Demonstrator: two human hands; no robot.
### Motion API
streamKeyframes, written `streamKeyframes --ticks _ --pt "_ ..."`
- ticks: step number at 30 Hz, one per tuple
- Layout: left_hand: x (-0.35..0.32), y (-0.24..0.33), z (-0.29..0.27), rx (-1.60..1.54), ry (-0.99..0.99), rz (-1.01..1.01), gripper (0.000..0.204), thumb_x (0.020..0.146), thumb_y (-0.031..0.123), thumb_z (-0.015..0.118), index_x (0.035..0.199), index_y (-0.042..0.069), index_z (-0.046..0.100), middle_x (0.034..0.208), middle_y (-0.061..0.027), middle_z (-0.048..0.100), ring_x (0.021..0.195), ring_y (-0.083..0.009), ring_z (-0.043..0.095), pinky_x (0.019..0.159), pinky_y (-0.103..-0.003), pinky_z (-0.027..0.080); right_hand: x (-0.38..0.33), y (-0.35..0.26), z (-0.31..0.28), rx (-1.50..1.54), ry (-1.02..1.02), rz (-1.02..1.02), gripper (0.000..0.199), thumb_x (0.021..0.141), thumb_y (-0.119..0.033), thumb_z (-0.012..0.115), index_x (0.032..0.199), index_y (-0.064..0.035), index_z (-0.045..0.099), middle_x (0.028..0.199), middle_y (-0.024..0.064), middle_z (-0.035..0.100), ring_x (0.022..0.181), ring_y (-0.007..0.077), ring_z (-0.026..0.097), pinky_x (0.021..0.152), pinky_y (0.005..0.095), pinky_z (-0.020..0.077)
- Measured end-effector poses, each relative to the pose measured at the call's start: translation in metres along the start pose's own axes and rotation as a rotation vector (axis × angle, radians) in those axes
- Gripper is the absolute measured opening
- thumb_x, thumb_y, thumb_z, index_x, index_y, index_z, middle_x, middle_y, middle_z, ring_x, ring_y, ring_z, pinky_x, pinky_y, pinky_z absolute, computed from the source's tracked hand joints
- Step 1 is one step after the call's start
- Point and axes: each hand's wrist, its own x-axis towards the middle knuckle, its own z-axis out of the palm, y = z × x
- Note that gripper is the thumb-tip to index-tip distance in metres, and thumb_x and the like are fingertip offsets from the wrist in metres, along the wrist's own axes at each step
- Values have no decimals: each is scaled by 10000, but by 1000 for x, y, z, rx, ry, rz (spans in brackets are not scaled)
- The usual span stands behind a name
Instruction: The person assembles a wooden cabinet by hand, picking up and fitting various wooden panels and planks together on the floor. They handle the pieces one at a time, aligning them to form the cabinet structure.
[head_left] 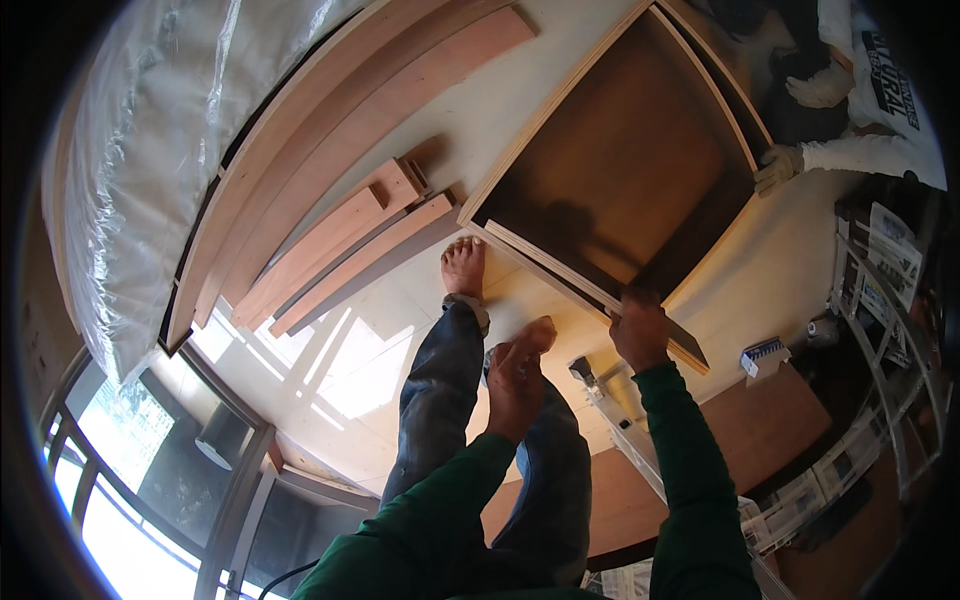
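The right hand (640, 335) is closed in a grip on the near edge of a shallow plywood box frame (610, 170), fingers curled over the rim close to its lower corner. The frame lies on the floor (790, 270) just ahead of the person, its dark brown back panel facing up and its pale ply sides standing round it. The left hand (517, 380) holds nothing: its grip is open, the fingers loosely stretched forward, hovering near the frame's near edge without touching it. Both forearms wear green sleeves. Below the hands are the person's jeans-clad legs, with one bare foot (464, 268) set on the floor just beside the frame's near-left corner. At the far side of the frame a second person's gloved hand (778, 165) rests on its corner. To the left, several long wooden boards (350, 240) lie side by side, and further left is a plastic-wrapped bundle (150, 160). A small blue and white box (765, 355) sits to the right of the frame. Sunlight falls across the floor from the windows at lower left.
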Motion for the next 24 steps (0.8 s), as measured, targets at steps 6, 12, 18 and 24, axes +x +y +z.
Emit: streamKeyframes --ticks 6,12,18,24 --pt "3 10 -5 -137 -67 -87 154 886 -82 591 1010 -41 673 1236 -133 655 1118 -257 638 925 -328 526 -7 -6 17 93 -15 14 338 739 -115 783 1025 -46 616 965 166 647 939 376 604 828 474 510" --pt "-2 4 4 -118 -65 -204 160 899 53 658 1047 -10 659 895 -119 668 700 -170 620 667 -313 506 -18 5 12 175 -42 38 261 798 -191 768 934 -32 613 888 186 641 892 397 613 782 491 521" --pt "-4 -12 11 -94 -52 -70 172 888 45 670 1052 1 643 931 -122 672 724 -182 641 664 -299 510 -30 -11 -21 369 -290 211 337 846 -282 745 1004 -5 636 947 249 687 903 430 664 786 490 541" --pt "-10 -5 9 -191 -169 -333 169 941 147 653 984 -16 664 801 -115 670 704 -190 633 652 -306 501 -35 -4 -6 565 -276 269 417 871 -335 712 1081 18 640 986 261 691 937 437 665 812 469 540"
